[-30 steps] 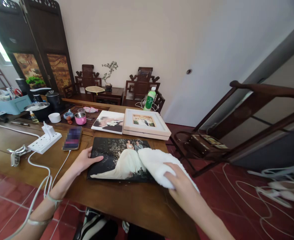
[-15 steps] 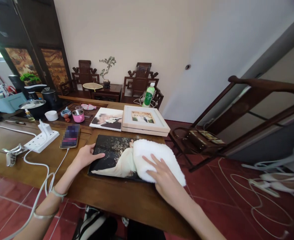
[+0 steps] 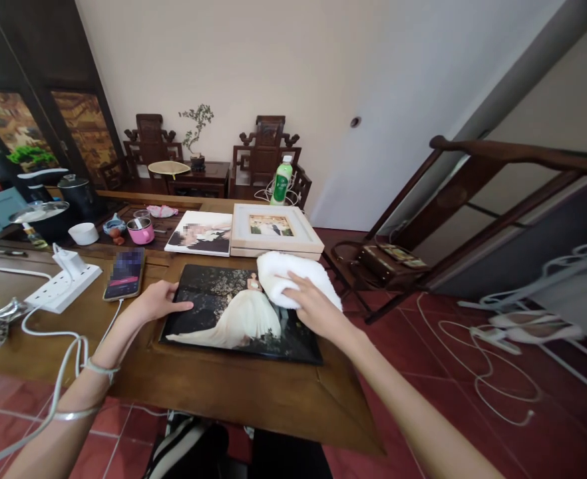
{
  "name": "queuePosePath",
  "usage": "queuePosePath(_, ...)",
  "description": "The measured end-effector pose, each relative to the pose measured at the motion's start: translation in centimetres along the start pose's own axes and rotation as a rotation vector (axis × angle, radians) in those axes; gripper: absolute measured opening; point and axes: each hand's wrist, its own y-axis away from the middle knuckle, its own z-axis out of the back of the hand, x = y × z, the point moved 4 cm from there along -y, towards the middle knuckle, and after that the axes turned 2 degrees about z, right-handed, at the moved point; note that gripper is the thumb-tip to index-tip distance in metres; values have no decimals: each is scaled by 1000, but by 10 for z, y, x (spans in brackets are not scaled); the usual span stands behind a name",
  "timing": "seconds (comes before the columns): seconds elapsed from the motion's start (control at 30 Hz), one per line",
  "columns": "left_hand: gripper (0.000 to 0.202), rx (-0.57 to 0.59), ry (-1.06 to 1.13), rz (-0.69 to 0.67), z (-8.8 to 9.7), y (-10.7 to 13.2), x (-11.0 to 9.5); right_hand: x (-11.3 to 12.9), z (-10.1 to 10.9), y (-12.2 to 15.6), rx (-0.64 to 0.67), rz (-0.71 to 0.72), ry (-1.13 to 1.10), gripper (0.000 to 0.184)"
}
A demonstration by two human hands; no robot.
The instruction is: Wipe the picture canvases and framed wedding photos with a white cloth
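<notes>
A glossy dark photo panel [image 3: 246,322], printed with a figure in a long white gown, lies flat on the wooden table [image 3: 213,382]. At its left edge my left hand [image 3: 158,301] holds it, thumb on top and the other fingers along the side, partly hidden. A fluffy white cloth [image 3: 278,269] covers the panel's upper right corner and hangs past its edge. My right hand [image 3: 316,306] presses on this cloth with fingers bent into it.
Behind the panel lie a white-framed picture [image 3: 301,233] and a photo canvas [image 3: 218,243]. A green bottle [image 3: 281,183] stands beyond. Leftward are a phone [image 3: 125,273], a power strip [image 3: 64,287] with cables and a pink cup [image 3: 140,231]. A wooden chair [image 3: 393,256] stands right.
My right hand has slid the cloth up and away, uncovering the panel's lower right part, and its fingers have curled in. My left hand stays at the left edge. The view has shifted slightly.
</notes>
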Motion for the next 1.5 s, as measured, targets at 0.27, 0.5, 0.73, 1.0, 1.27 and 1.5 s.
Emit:
queuePosePath(0.27,45,-278,-237,-33,-16,18,1,-1,-10,-5,-17,-19,65,69)
queuePosePath(0.5,49,-496,-291,-219,-38,25,6,7,-5,1,-30,-13,46,67)
queuePosePath(0.73,37,-453,-267,-400,-48,27,-2,76,0,70,-35,105,-18,53)
queuePosePath(1.0,42,-324,-297,-424,-47,23,-1,64,2,64,-45,69,-95,57)
queuePosePath(1.27,46,-281,-321,-367,-50,25,1,1,-2,-17,-52,-97,-21,66)
queuePosePath(1.5,46,-297,-254,-356,-49,26,2,65,-3,59,-66,14,-2,58)
